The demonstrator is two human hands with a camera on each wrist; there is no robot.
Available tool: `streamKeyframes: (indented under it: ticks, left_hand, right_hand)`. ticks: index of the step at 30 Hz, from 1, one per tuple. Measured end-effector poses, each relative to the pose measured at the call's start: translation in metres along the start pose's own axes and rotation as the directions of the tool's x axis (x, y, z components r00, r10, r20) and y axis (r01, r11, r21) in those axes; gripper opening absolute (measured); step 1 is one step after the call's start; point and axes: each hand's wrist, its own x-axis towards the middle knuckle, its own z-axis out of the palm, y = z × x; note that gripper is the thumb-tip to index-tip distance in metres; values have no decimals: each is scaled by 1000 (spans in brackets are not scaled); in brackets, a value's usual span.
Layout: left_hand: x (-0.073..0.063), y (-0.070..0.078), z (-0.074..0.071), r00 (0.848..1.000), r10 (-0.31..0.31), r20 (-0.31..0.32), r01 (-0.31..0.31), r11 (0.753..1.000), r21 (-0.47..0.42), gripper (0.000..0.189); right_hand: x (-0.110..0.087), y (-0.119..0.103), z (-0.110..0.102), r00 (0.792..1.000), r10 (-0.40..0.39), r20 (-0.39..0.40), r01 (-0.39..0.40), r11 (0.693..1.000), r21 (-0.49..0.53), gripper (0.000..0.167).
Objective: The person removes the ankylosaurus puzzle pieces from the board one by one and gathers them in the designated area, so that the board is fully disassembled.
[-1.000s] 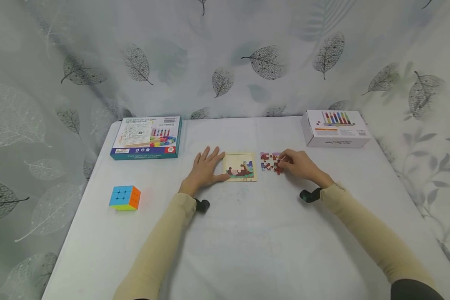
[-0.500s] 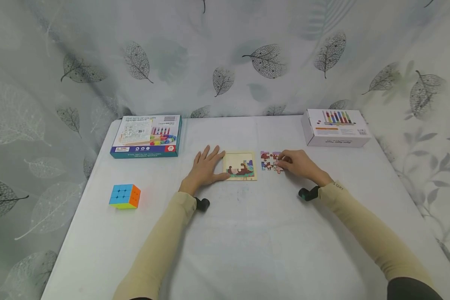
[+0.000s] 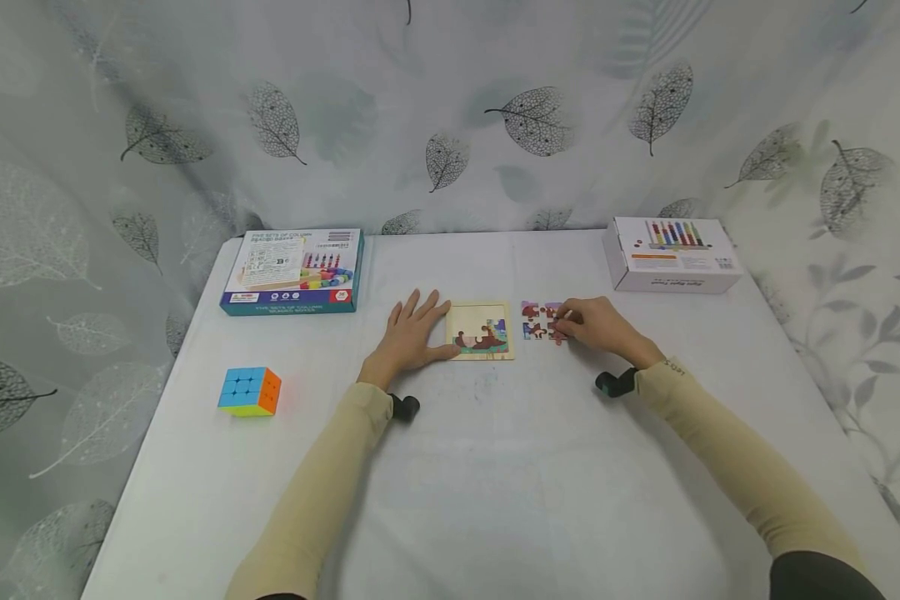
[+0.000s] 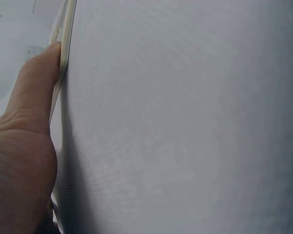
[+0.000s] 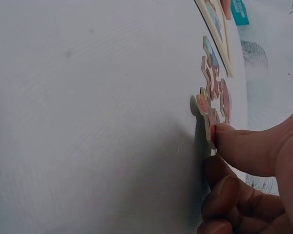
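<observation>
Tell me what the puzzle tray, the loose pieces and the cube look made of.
Puzzle tray: probably wood, matte, going by its pale tan rim.
Loose pieces: likely thin wood or board, printed on top; pale, plain edges show.
Cube: probably smooth plastic, given its solid bright colours and square tiles.

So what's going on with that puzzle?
Someone's left hand steadies the puzzle tray, which is only partly filled: its bottom and lower right have pieces, but its upper left is bare. Their right hand pinches a loose piece, next to other loose pieces beside the tray. Nobody is touching the cube.
</observation>
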Motion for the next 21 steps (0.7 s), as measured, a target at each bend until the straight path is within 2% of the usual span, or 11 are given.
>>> streamKeyframes:
  ticks: [5, 13, 21]
  left_hand:
    - [0, 1, -1, 1000, -3, 6, 3, 1000, 2, 90]
    - [0, 2, -2, 1000, -4, 5, 4, 1000, 0, 90]
    - [0, 0, -1, 1000, 1, 8, -1, 1000, -4, 90]
  right_hand:
    - [2, 0, -2, 999, 52, 11, -52, 998, 18, 23]
    - [2, -1, -2, 999, 42, -20, -42, 999, 14, 23]
    - [11, -26, 5, 1000, 21, -4, -21, 997, 71, 30]
